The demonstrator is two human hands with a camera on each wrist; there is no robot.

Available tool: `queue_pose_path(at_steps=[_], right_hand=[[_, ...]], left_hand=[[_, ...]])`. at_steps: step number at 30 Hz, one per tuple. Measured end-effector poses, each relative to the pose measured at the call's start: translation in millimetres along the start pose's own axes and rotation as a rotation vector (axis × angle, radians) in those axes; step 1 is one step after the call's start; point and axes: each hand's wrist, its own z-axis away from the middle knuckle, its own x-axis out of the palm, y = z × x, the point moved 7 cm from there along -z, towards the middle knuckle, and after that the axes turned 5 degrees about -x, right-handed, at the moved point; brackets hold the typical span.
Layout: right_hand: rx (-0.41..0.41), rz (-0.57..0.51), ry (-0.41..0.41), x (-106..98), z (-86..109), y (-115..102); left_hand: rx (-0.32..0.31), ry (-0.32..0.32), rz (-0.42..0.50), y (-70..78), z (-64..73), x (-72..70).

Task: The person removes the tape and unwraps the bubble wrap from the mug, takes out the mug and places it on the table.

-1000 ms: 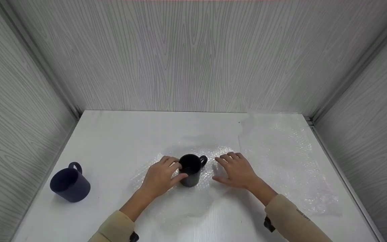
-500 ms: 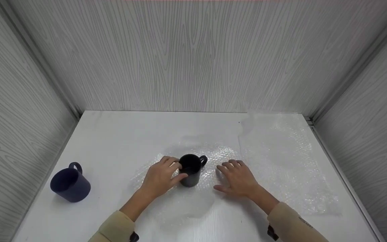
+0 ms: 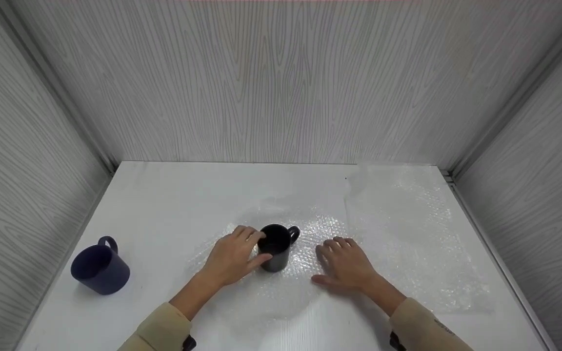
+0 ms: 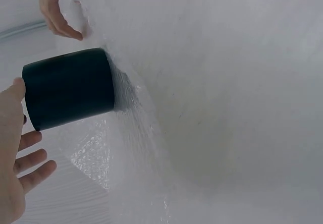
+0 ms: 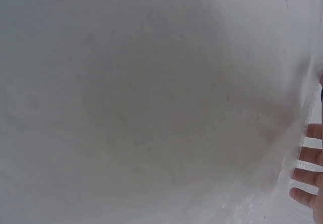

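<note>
A black mug (image 3: 275, 251) stands upright on a sheet of bubble wrap (image 3: 256, 297), its handle toward the back right. My left hand (image 3: 232, 256) grips the mug's rim from the left, thumb at the front and fingertips near the far rim. In the left wrist view the thumb touches the rim of the mug (image 4: 70, 88), while several fingers extend past its side. To the right of the mug, apart from it, my right hand (image 3: 347, 265) rests palm down on the wrap with fingers spread. Only the fingertips (image 5: 305, 176) show at the right wrist view's edge.
A dark blue mug (image 3: 101, 268) stands at the table's left side, its handle pointing back. Another stretch of bubble wrap (image 3: 408, 234) covers the right part of the white table (image 3: 188, 190). Wood-grain panels (image 3: 281, 83) enclose the back and both sides.
My right hand has drawn back toward the front of the table and settled lower on the wrap. The left hand and the black mug have stayed in place.
</note>
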Motion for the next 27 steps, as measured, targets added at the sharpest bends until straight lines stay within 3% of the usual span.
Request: queue_pose_path(at_steps=[13, 21, 27], right_hand=[[0.005, -0.007, -0.027, 3, 2.0, -2], [0.015, -0.006, -0.043, 6, 2.9, -2], [0.008, -0.012, -0.032, 6, 3.2, -4]], left_hand=[[0.01, -0.146, -0.07, -1.8, -13.3, 4.4], [0.108, -0.148, -0.173, 4.3, -21.4, 13.0], [0.111, -0.203, -0.166, 4.0, -25.7, 22.9]])
